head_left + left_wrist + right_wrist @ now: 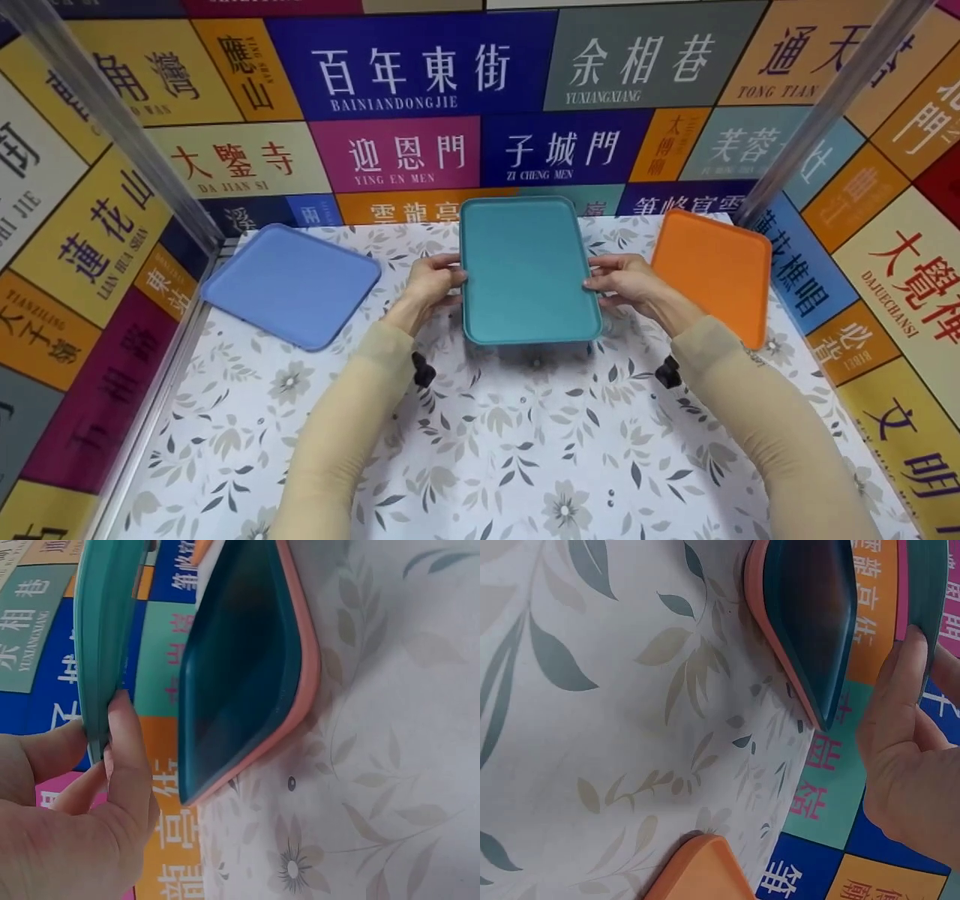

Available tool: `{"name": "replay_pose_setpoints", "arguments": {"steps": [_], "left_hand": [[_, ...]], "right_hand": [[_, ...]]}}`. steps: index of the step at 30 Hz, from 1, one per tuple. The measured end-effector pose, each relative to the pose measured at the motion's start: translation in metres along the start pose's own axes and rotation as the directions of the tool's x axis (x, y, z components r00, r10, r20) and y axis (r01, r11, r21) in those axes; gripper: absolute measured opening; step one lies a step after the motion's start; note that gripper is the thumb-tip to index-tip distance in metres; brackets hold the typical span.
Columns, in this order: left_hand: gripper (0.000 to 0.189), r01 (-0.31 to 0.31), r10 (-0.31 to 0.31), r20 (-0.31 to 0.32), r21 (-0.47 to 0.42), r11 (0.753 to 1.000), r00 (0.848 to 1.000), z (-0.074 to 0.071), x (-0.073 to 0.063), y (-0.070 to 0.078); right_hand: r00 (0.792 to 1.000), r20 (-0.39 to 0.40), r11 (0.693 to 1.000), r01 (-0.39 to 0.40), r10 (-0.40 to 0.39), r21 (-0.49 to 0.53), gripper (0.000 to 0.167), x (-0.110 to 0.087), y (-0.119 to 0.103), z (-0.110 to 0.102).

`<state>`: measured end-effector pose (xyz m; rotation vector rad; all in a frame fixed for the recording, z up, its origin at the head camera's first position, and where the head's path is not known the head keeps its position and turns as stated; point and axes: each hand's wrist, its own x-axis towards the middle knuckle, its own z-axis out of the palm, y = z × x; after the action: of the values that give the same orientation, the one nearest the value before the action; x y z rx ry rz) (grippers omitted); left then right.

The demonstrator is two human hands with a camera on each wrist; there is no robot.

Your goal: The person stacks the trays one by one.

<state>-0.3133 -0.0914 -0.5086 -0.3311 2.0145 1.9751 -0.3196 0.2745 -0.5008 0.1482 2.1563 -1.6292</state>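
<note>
Lying at the left edge of the surface, toward its far corner, is a blue tray. Next, the left hand has its fingers clamped on the left rim of a green tray, held raised near the middle of the far edge, above a dark teal tray stacked on a pink tray. The right hand's fingers pinch the opposite rim. An orange tray lies near the far right corner.

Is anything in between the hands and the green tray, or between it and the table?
Nothing shows between the left hand or right hand and the green tray; both hold its sides. Under it, a dark tray, with a pink edge beneath, stands between it and the table.
</note>
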Motion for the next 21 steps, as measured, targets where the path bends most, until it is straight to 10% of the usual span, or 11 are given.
{"name": "replay_pose_setpoints", "arguments": {"steps": [21], "left_hand": [[0.06, 0.095, -0.09, -0.07, 0.075, 0.993, 0.993, 0.006, 0.031, -0.012]], "right_hand": [[0.997, -0.067, 0.994, -0.038, 0.031, -0.106, 0.068, 0.042, 0.009, 0.01]]}}
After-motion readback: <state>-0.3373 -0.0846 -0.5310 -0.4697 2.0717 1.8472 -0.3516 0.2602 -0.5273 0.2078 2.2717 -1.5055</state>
